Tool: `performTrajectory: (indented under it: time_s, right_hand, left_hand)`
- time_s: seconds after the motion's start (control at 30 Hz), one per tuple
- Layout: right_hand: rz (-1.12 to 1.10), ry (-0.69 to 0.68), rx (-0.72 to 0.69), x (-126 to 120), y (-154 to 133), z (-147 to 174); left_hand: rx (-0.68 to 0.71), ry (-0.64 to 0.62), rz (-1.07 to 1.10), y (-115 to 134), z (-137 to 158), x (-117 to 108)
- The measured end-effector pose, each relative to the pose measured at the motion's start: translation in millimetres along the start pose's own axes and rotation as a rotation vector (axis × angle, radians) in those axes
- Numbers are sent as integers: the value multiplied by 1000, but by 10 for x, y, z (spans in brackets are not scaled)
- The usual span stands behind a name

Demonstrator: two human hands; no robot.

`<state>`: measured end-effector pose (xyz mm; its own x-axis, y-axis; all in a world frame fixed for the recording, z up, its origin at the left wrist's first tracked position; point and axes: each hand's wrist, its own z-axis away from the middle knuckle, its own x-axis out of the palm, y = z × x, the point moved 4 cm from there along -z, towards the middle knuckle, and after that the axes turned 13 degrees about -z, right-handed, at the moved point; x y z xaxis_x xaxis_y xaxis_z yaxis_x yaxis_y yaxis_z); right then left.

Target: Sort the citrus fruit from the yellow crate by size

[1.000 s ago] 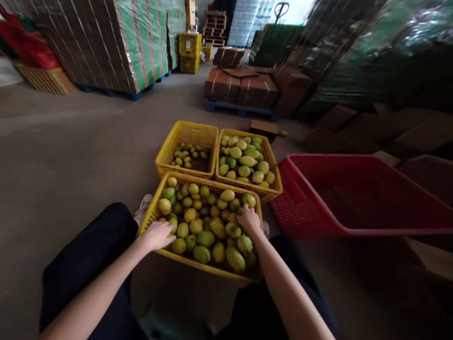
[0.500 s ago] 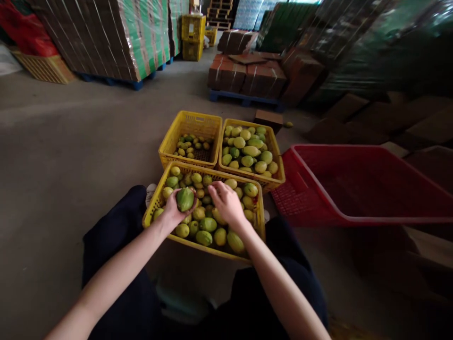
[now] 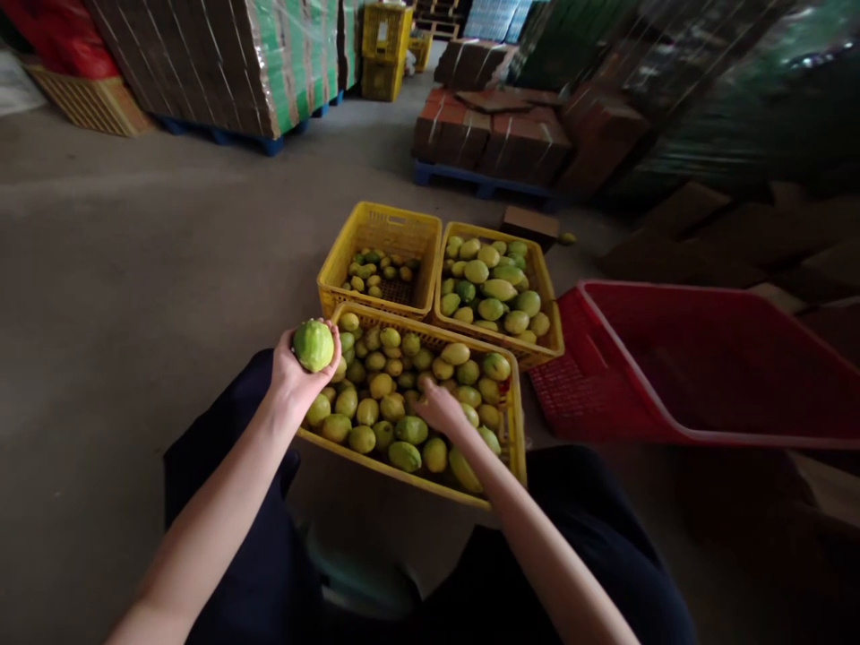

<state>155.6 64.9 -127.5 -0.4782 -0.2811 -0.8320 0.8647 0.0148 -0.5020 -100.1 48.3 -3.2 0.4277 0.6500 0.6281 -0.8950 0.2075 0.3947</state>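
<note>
A large green, ribbed lemon (image 3: 313,346) rests in my left hand (image 3: 296,376), whose fingers curl round it above the left rim of the near yellow crate (image 3: 403,477). That crate holds many yellow and green lemons (image 3: 411,430). My right hand (image 3: 442,408) reaches down among them near the middle, fingers curled. Its fingertips are partly hidden, and I cannot make out what they grip.
Behind stand two more yellow crates: the left one (image 3: 380,215) with small lemons, the right one (image 3: 554,336) fuller with bigger ones. A red basket (image 3: 584,376) is to the right. Cartons (image 3: 487,134) on a blue pallet and wrapped stacks (image 3: 202,63) stand farther back.
My left hand has moved left with the green lemon, from over the near crate to its left rim. My right hand has lowered into the lemons, its fingers curling. The view has shifted slightly.
</note>
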Motion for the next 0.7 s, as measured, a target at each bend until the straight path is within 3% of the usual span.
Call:
performTrajectory:
  time_s: [0.13, 0.3, 0.5, 0.7]
  right_hand:
    - [75, -166, 40, 544, -297, -185]
    - [78, -211, 101, 701, -313, -270]
    - [-59, -8, 94, 283, -330, -28]
    - [-274, 165, -119, -414, -644, 398]
  left_hand:
    - [3, -3, -41, 45, -12, -33]
    - [21, -3, -83, 134, -48, -60]
    - [45, -77, -21, 127, -34, 12]
    - [12, -118, 55, 10, 212, 213]
